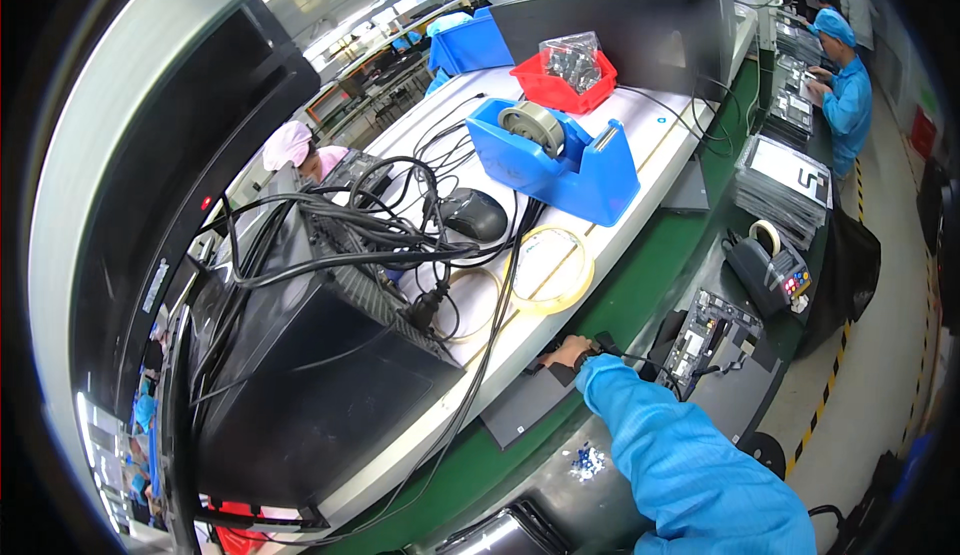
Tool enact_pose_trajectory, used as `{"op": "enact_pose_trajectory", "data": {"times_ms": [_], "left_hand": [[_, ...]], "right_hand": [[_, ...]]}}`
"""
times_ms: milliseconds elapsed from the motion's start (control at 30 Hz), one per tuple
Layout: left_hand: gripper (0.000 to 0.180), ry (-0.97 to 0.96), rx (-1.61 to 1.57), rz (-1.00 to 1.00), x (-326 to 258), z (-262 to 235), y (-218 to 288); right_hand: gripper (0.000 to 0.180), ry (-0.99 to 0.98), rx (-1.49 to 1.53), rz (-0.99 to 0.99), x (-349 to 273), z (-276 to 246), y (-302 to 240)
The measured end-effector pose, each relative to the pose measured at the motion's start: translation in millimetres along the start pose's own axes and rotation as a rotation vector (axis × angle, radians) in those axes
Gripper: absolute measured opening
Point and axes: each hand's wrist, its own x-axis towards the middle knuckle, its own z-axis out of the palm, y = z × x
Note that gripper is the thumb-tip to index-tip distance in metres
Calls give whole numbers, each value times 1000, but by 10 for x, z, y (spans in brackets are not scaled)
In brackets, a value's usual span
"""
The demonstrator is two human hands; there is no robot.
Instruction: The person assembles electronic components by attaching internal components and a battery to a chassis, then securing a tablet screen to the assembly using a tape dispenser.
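My left hand (567, 351), in a blue sleeve with a dark band at the wrist, reaches under the front edge of the white shelf. Its fingers curl at a dark object by the shelf edge; their tips are hidden, and I cannot make out what they hold. Just below it, a flat dark grey panel (525, 403) lies on the green mat (622, 307). To the right of my forearm is an opened laptop base (702, 343) with its circuit board bare and a black cable beside it. My right hand is out of view.
The white shelf carries a blue tape dispenser (555, 163), a yellow tape roll (552, 270), a black mouse (474, 214), tangled cables (390, 245) and a red bin (566, 80). A black tape machine (765, 270) and stacked panels (782, 190) stand right; a co-worker (848, 85) works beyond.
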Motion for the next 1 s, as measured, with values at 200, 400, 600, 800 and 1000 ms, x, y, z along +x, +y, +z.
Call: {"op": "enact_pose_trajectory", "data": {"times_ms": [200,400,600,800,1000], "left_hand": [[20,-33,35,90,-203,-101,-199],[21,84,-42,-31,-495,-63,97],[42,-93,-186,-194,538,104,-559],[72,-689,-420,-674,978,456,-1120],[59,-666,-583,-708,552,527,-1000]], "right_hand": [[56,25,449,-113,148,343,284],[26,-231,1034,-184,-590,267,46],[32,-449,1168,-71,-2024,-131,135],[31,-615,943,78,-2697,154,556],[30,-631,806,33,-2940,433,571]]}}
